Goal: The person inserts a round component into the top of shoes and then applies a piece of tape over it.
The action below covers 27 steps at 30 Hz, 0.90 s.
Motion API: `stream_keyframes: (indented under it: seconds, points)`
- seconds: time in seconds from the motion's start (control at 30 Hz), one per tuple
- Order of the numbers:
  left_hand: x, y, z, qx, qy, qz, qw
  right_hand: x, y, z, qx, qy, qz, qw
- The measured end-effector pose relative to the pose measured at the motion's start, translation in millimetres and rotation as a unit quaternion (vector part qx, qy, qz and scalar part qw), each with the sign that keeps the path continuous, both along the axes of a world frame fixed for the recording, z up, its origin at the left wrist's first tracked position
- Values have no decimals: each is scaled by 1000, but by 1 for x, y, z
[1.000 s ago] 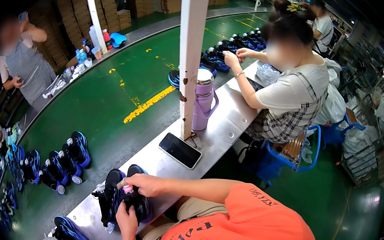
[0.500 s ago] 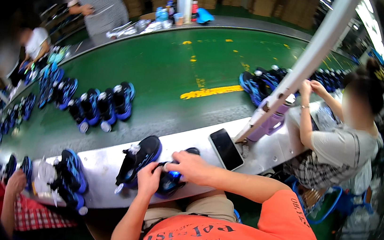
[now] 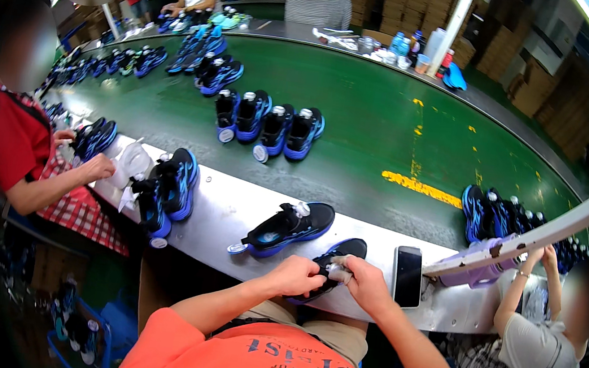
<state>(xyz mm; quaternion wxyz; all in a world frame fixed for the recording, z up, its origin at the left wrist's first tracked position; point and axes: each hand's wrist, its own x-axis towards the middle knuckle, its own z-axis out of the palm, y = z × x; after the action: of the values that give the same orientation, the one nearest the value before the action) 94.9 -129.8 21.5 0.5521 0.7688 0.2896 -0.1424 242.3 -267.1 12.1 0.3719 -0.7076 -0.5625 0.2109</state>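
A black and blue sneaker (image 3: 350, 248) lies toe-away at the near edge of the metal ledge, in front of my body. My left hand (image 3: 296, 276) is closed on its near left side, by the opening. From the right, my right hand (image 3: 365, 282) pinches at the top of the sneaker, around the laces. Something small and whitish shows at these fingertips; its kind is unclear. The hands cover most of the sneaker's middle. Just beyond my left hand lies a matching sneaker (image 3: 288, 230), with a white wad on its tongue and a round white tag at its heel.
A phone (image 3: 408, 277) lies right of my hands, near a slanted white post (image 3: 542, 238). Left on the ledge is a sneaker pair (image 3: 180, 184). More sneakers (image 3: 277, 127) stand on the green belt (image 3: 366, 130). Co-workers sit on both sides (image 3: 18, 152) (image 3: 541, 350).
The view has swung left, so the scene sits farther right. Both hands stay at the same sneaker, their grip shifted; a whitish bit now shows at my right fingertips.
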Motion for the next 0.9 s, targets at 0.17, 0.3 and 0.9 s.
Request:
stream_keyframes:
  seconds: [0.17,0.3,0.9]
  points:
    - [-7,1,-4,-68,-39,-1,997,-1,2,9,-25,137,0,990]
    - [-4,5,-7,-127,-52,-4,991,-6,1,9,-34,124,-41,991]
    - [-11,4,-5,-119,-71,-24,990,2,16,7,-103,101,-41,989]
